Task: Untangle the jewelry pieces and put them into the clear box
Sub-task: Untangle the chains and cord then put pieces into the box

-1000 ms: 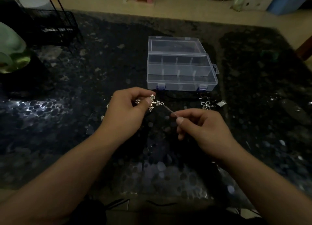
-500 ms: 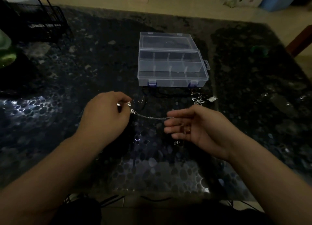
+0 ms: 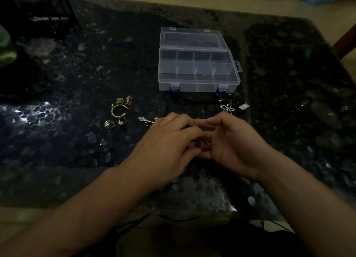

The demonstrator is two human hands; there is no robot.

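Note:
My left hand (image 3: pixel 169 141) and my right hand (image 3: pixel 237 145) meet above the dark table, fingertips touching. My right hand is cupped with its fingers curled, and a small ring (image 3: pixel 206 143) shows between them. My left fingers curl into that palm, and what they pinch is hidden. A silver cross pendant (image 3: pixel 148 120) lies on the table by my left knuckles, partly covered. The clear box (image 3: pixel 198 83) stands open behind the hands, its compartments looking bare. Gold pieces (image 3: pixel 124 101), a gold bangle (image 3: pixel 118 111) and two small rings (image 3: pixel 115 123) lie to the left.
A silver flower pendant (image 3: pixel 228 108) and a small silver tag (image 3: pixel 243 106) lie right of the hands, near a black cord (image 3: pixel 185 100) in front of the box. A black wire rack (image 3: pixel 54 19) stands at the far left corner. The table's near edge (image 3: pixel 173 214) is close.
Both hands have come together from a spread pose with a thin chain stretched between them. The cross pendant now lies on the table. The gold pieces on the left are uncovered.

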